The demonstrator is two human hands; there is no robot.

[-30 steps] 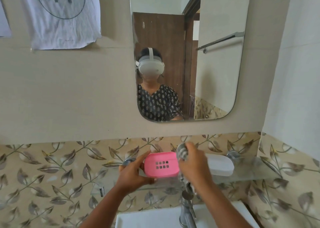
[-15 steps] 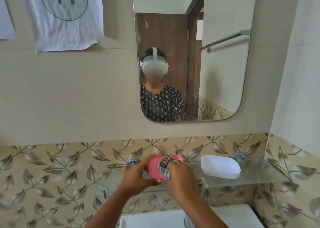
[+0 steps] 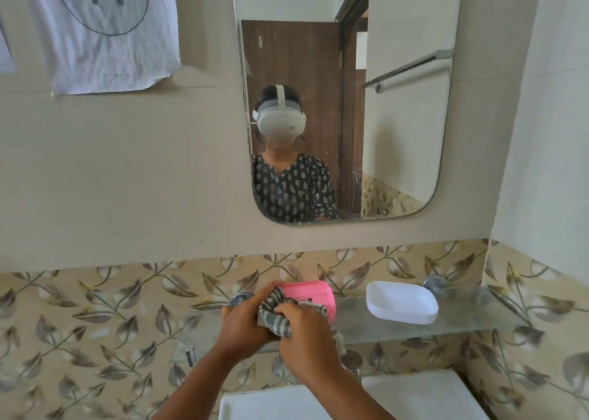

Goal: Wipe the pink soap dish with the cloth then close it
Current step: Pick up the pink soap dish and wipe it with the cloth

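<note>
- My left hand (image 3: 243,325) grips the left end of the pink soap dish (image 3: 310,295), fingers curled round it, and holds it up in front of the glass shelf (image 3: 446,322).
- My right hand (image 3: 304,340) is bunched round the grey checked cloth (image 3: 274,314) and presses it against the dish's open side, so the cloth covers the dish's left half.
- Only the right part of the dish shows pink, its rounded edge pointing towards the white lid (image 3: 401,301).
- That white lid lies on the shelf, well to the right of the dish, hollow side up.
- Above the shelf hangs the mirror (image 3: 398,133), and below my forearms I see the white rim of the sink (image 3: 424,397).
- A crumpled paper sheet (image 3: 105,31) marked 11 is stuck on the wall at upper left.
</note>
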